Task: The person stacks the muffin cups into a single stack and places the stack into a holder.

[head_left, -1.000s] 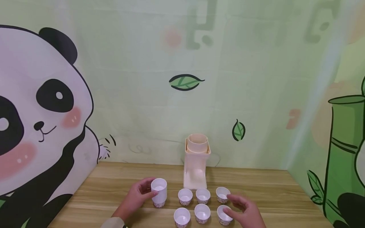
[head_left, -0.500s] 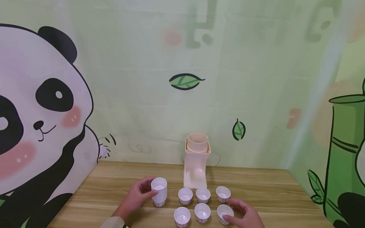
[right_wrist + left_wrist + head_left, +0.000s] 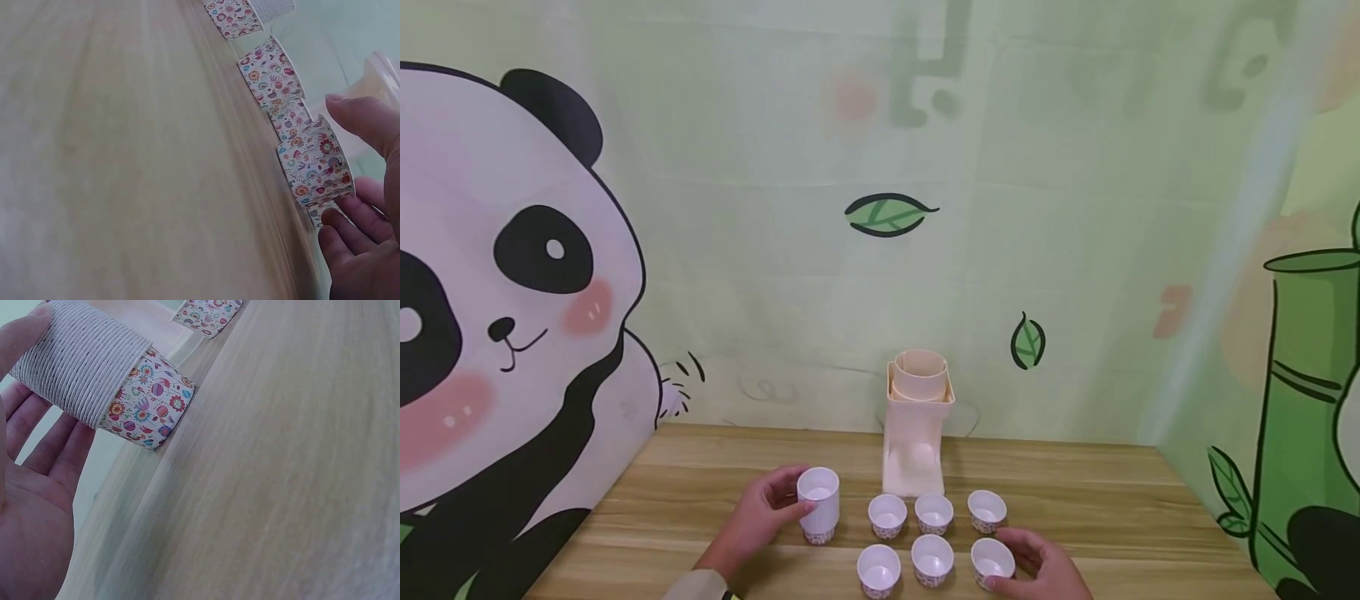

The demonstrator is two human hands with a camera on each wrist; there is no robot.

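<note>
My left hand (image 3: 769,510) grips a tall stack of nested white paper baking cups (image 3: 820,504), thumb in front and fingers behind. The stack stands upright on the table, its lowest cup showing a floral print (image 3: 150,400). My right hand (image 3: 1043,567) is around the front right baking cup (image 3: 991,557), thumb at the near side and fingertips at the far right side. In the right wrist view that printed cup (image 3: 317,164) sits between the thumb and the fingers. Several single cups stand upright in two rows between my hands, among them a front left cup (image 3: 878,570).
Behind the cups stands a pale pink plastic stand (image 3: 914,454) with a round tube (image 3: 920,379) in its top. The wooden table (image 3: 737,450) ends at a green wall cloth (image 3: 760,250) printed with a panda and bamboo.
My right thumb has moved from the front right cup's rim down to its near side, and the fingers have slid nearer along its far side. The left hand and stack have stayed put.
</note>
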